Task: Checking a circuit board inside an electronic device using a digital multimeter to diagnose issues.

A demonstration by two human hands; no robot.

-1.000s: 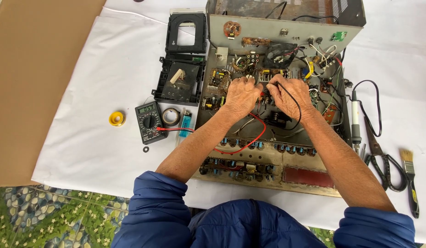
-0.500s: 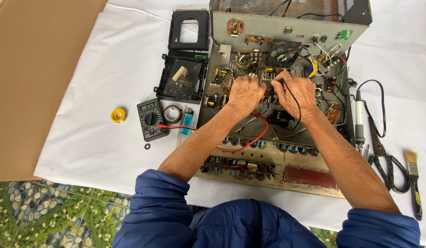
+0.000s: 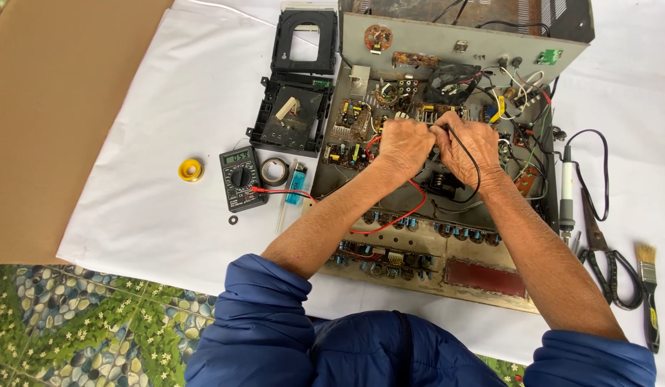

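Note:
An opened electronics chassis point(image 3: 490, 283) full of circuit boards and wiring lies on a white sheet. My left hand point(image 3: 402, 145) is closed over a probe with a red lead point(image 3: 389, 223) that runs back to a black multimeter point(image 3: 241, 177). My right hand point(image 3: 467, 145) grips a probe with a black lead point(image 3: 475, 159). Both hands meet over the middle of the chassis, near a small board point(image 3: 354, 122), and the probe tips are hidden under the fingers.
A black plastic frame point(image 3: 295, 107) lies left of the chassis. Beside the meter are a yellow tape roll point(image 3: 190, 170), a black tape ring point(image 3: 274, 171) and a blue lighter point(image 3: 296, 184). A soldering iron point(image 3: 566, 193), scissors point(image 3: 606, 251) and a paintbrush point(image 3: 648, 287) lie at right. Brown cardboard point(image 3: 53, 107) covers the left.
Both hands stay together over the chassis, shifting slightly; the view has drifted a little. The probes remain held.

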